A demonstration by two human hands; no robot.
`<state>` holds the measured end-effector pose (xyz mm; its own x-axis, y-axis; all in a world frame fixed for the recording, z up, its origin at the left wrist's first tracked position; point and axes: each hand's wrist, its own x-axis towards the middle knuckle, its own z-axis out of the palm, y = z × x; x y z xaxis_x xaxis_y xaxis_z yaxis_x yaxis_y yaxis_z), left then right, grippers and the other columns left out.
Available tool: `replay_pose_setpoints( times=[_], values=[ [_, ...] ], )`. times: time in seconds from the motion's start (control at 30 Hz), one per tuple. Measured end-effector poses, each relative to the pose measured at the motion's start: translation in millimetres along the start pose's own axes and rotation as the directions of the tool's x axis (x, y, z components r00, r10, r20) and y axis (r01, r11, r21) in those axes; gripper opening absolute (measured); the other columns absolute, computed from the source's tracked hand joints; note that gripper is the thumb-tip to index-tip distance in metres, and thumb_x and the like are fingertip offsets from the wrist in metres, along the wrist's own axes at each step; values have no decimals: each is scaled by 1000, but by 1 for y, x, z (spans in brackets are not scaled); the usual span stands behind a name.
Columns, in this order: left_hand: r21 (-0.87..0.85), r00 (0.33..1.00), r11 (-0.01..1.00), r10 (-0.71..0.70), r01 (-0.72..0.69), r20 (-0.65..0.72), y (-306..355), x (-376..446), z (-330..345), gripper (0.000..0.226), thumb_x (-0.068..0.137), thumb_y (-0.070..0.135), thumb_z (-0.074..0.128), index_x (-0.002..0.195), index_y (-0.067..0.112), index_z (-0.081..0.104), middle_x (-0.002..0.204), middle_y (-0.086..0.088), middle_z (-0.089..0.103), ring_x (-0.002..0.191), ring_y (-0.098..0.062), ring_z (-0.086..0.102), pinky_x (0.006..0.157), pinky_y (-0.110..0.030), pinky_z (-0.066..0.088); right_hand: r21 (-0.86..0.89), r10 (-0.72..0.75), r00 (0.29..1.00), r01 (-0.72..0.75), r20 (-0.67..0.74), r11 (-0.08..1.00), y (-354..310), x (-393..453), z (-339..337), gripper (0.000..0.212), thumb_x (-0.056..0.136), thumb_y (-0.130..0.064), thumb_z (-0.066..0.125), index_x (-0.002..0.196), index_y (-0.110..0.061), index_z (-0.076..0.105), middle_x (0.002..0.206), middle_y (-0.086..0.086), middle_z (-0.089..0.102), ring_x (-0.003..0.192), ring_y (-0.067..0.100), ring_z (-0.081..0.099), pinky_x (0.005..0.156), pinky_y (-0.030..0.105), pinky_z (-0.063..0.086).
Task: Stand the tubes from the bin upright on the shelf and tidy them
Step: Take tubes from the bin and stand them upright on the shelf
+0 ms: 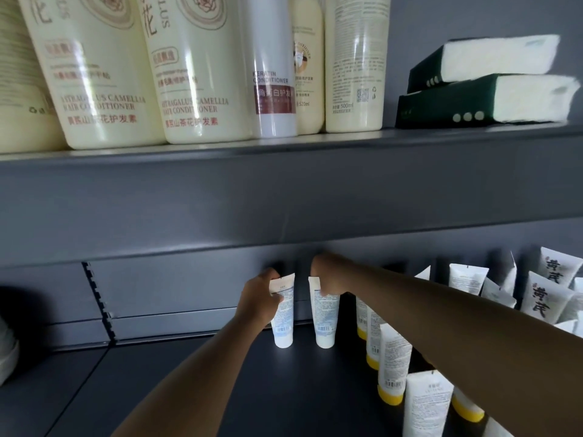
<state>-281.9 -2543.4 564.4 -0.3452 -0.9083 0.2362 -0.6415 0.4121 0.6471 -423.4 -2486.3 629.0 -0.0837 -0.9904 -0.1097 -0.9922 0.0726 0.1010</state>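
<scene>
The dark grey lower shelf (189, 389) carries everything in play, under an upper shelf (284, 184) lined with tall cream conditioner bottles (104, 74) and two stacked dark boxes (482, 89). To the right stand rows of yellow-capped tubes (394, 364), cap down, with white tubes bearing black characters (545, 298) behind them. Near the back wall two white tubes stand upright on their caps, just apart. The left hand (262, 298) has its grip curled round the left tube (284, 313); the right hand (325, 275) pinches the top of the right tube (325, 320) (its fingertips are mostly hidden).
</scene>
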Motion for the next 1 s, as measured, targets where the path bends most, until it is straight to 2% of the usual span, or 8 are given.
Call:
replay_pose_setpoints(
  times=[0.07, 0.13, 0.17, 0.23, 0.3, 0.67, 0.87, 1.0],
  values=[
    [22, 1000, 1000, 9, -10, 18, 1, -1, -2, 29, 80, 3, 60, 108, 12, 58, 106, -8, 66, 84, -22, 58, 68, -21, 39, -22, -9, 999, 10, 40, 1000, 0, 1, -3, 14, 89, -8, 58, 96, 4, 63, 83, 11, 60, 89, 23, 59, 52, 22, 35],
    [27, 1000, 1000, 8, -8, 13, 2, -4, -4, 39, 79, 1, 62, 116, 15, 58, 111, -6, 66, 93, -24, 60, 70, -20, 40, 11, -10, 1000, 9, 25, 1000, 1, -1, -8, 9, 87, -8, 59, 80, -3, 58, 70, 6, 52, 84, 22, 55, 49, 20, 33],
    [21, 1000, 1000, 3, -3, 7, 2, -6, -5, 45, 78, 1, 63, 120, 16, 57, 114, -5, 65, 97, -23, 61, 72, -19, 40, 48, -18, 1000, 18, -2, 999, 3, -3, -12, 5, 86, -7, 60, 83, -4, 60, 76, 7, 58, 88, 24, 58, 55, 20, 38],
    [8, 1000, 1000, -2, 2, -6, 3, -10, -10, 55, 76, 0, 67, 126, 18, 55, 120, -4, 63, 105, -22, 59, 78, -20, 43, 145, -11, 996, 24, -87, 989, 6, -11, -22, 22, 83, -7, 65, 104, -5, 66, 104, 11, 67, 101, 28, 62, 76, 24, 47],
    [10, 1000, 1000, 10, -10, -5, 8, -17, -19, 57, 74, -1, 69, 127, 17, 55, 124, -3, 61, 110, -20, 57, 85, -21, 43, 190, 3, 990, 25, -143, 981, 7, -24, -31, 32, 82, -8, 67, 114, -8, 65, 116, 11, 65, 107, 28, 60, 86, 27, 47],
    [103, 991, 986, 131, -132, 19, 50, -109, -71, 50, 77, 6, 69, 124, 16, 57, 127, -1, 58, 117, -18, 53, 94, -22, 40, 189, 9, 977, 32, -214, 981, -7, -142, -47, 33, 81, -12, 67, 114, -11, 62, 118, 6, 60, 109, 24, 56, 78, 23, 39],
    [65, 980, 979, 191, -194, 46, 71, -234, -81, 50, 77, 7, 71, 125, 16, 57, 129, -2, 57, 118, -19, 53, 98, -24, 39, 240, 16, 964, 50, -265, 969, -28, -275, -28, 37, 83, -19, 68, 119, -14, 60, 121, 4, 58, 112, 21, 54, 79, 21, 37],
    [36, 969, 977, 204, -210, 137, 73, -336, -58, 49, 80, 7, 69, 127, 15, 56, 131, -1, 56, 121, -18, 52, 102, -24, 36, 324, 46, 981, 17, -186, 946, -40, -369, 26, 33, 82, -18, 67, 114, -17, 61, 111, 0, 58, 105, 19, 54, 87, 28, 46]
  ],
)
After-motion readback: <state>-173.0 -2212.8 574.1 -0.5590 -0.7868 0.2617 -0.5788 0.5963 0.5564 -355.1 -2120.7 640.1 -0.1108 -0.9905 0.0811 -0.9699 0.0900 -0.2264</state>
